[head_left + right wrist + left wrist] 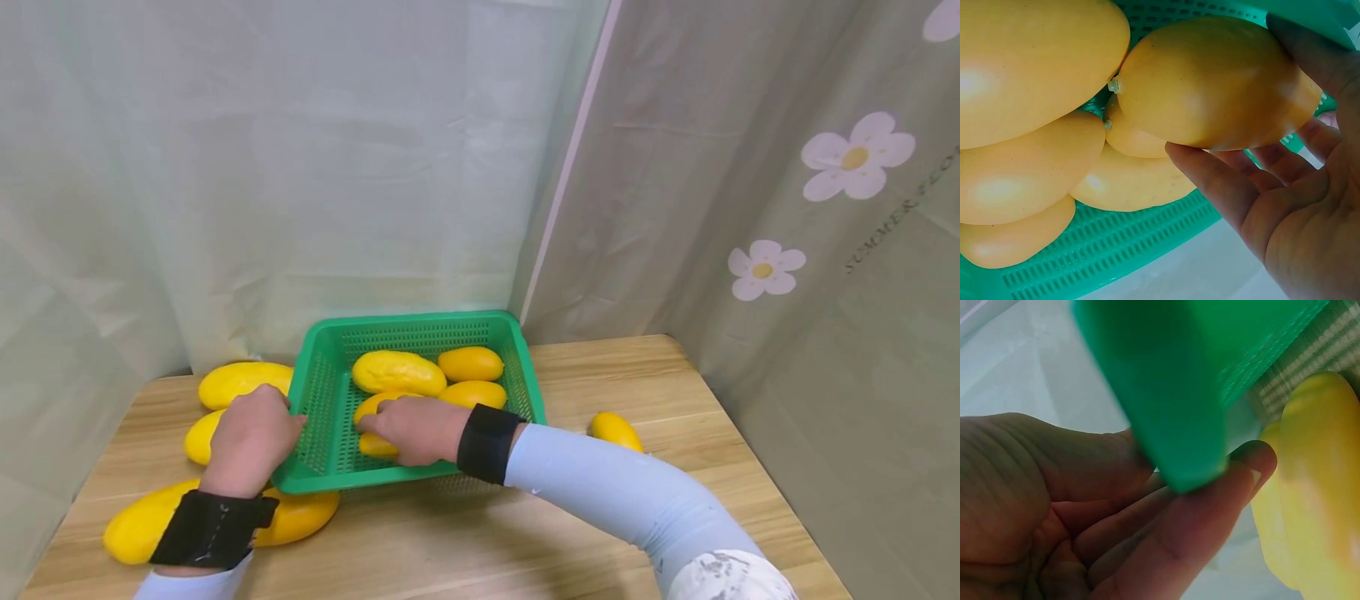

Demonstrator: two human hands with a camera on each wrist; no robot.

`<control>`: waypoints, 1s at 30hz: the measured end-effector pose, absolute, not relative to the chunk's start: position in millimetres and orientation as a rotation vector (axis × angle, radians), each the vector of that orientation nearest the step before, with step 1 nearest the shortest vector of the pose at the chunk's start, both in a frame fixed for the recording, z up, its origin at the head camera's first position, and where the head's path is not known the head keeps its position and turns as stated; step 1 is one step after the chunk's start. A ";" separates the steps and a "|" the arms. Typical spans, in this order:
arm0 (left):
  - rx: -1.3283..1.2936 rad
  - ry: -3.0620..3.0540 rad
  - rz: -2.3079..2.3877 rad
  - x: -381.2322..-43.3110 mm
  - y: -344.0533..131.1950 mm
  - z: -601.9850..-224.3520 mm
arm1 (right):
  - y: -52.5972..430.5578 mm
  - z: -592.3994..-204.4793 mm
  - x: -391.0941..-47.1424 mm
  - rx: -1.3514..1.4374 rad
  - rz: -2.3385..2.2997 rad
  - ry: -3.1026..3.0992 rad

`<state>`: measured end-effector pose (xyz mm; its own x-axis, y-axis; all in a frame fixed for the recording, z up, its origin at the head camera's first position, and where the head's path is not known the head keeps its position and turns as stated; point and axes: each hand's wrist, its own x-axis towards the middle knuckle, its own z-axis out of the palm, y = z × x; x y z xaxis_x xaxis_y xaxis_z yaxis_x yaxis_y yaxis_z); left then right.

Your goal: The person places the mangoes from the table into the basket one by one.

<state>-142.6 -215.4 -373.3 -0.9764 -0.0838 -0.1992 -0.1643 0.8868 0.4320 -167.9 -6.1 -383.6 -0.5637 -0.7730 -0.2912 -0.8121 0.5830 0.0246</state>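
Basically, biggest first: wood-look worktop (622, 367) w/ green basket (412, 319) at its far edge; can't tell if basket's fully down. It's thin plastic, prob light & a bit flexy, so rim's the spot to hold. L hand (253, 437) has its grip clamped on basket's left rim, thumb one side, fingers other.

Next size: bumpy fruit (399, 372) inside basket, toward its far side, prob heftiest in there. Loose fruit (243, 383) lie L of basket, some by its near L corner.

Smaller: held fruit (1210, 87), inside basket toward near side. R hand (422, 429) has its grip round it, thumb vs fingertips. Skin looks smooth, so prob slippery; firm, fairly light, might bruise if squeezed hard. Best hold = round fat middle, fingers well under; R grip's nearer one end, so it could pivot or slip. Can't tell if it's touching basket's floor.

Lone fruit (615, 431) R of basket, similar handling.

Tiniest: stem nub (1113, 84) on held fruit's far end from R hand, too small for a handle.
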 end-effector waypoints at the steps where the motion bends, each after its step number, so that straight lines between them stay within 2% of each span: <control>1: -0.189 2.882 0.682 -142.6 -215.3 -373.5 | -6.1 -383.7 -167.9 -1.307 0.226 2.565; 30: -0.204 2.879 0.659 -142.8 -215.5 -375.1 | 0.0 -383.1 -166.6 -1.253 0.127 2.549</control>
